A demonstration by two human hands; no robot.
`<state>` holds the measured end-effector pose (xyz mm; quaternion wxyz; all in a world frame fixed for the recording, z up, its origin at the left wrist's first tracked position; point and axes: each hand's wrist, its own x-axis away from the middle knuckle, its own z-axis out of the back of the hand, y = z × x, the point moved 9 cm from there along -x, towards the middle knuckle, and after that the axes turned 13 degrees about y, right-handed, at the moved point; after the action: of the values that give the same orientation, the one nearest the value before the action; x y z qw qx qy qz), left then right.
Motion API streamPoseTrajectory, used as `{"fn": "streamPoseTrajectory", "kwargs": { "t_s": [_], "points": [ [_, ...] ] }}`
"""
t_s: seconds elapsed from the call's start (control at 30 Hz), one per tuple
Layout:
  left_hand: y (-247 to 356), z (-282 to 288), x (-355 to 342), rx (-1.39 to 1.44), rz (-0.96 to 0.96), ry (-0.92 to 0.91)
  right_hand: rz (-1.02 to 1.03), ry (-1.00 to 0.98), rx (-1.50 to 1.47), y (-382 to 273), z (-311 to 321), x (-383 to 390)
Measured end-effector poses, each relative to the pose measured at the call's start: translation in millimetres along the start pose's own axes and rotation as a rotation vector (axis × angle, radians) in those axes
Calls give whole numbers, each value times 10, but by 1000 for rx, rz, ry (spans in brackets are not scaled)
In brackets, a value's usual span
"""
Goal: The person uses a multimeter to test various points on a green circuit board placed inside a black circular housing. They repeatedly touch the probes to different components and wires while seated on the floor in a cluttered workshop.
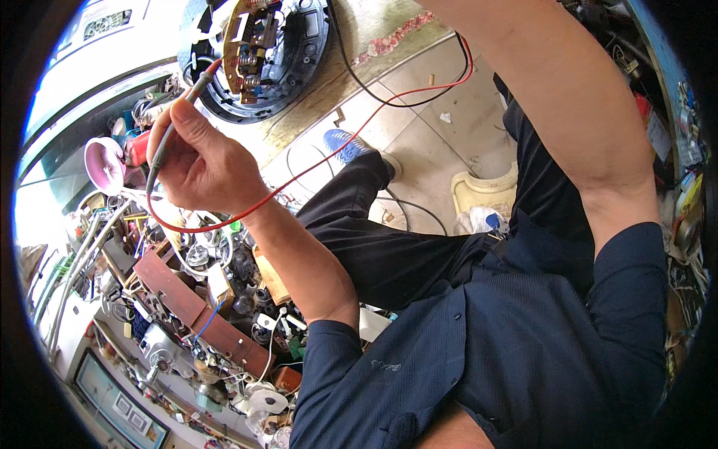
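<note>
Your left grip (206, 157) is pinching a probe (199, 87), pointing toward the board (245, 58); your right grip, out of view, I can't tell. Your shirt (419, 344) is bearing illegible pale script (386, 365).

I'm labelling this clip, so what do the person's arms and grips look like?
Both sleeves are dark navy and roughly elbow-length, leaving the forearms bare. The left grip shows no glove or watch; the right grip is out of view.

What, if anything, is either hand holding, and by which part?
The left hand holds a red-tipped test probe by the middle of its grey body, between thumb and fingers. The right hand is out of view; can't tell.
</note>
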<state>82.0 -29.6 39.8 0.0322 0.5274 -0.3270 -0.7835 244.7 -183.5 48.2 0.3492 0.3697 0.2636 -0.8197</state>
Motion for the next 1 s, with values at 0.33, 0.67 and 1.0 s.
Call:
{"fn": "streamPoseTrajectory", "kwargs": {
  "t_s": [0.33, 0.67, 1.0],
  "points": [
    [38, -20, -20, -60, -78, 5, 214, 106, 343, 40, 101, 214],
    [64, 115, 55, -30, 21, 0, -226, 222, -651, 153, 276, 312],
    [327, -128, 166, 155, 12, -211, -673, -151, -716, 416, 199, 721]
  ]
}}
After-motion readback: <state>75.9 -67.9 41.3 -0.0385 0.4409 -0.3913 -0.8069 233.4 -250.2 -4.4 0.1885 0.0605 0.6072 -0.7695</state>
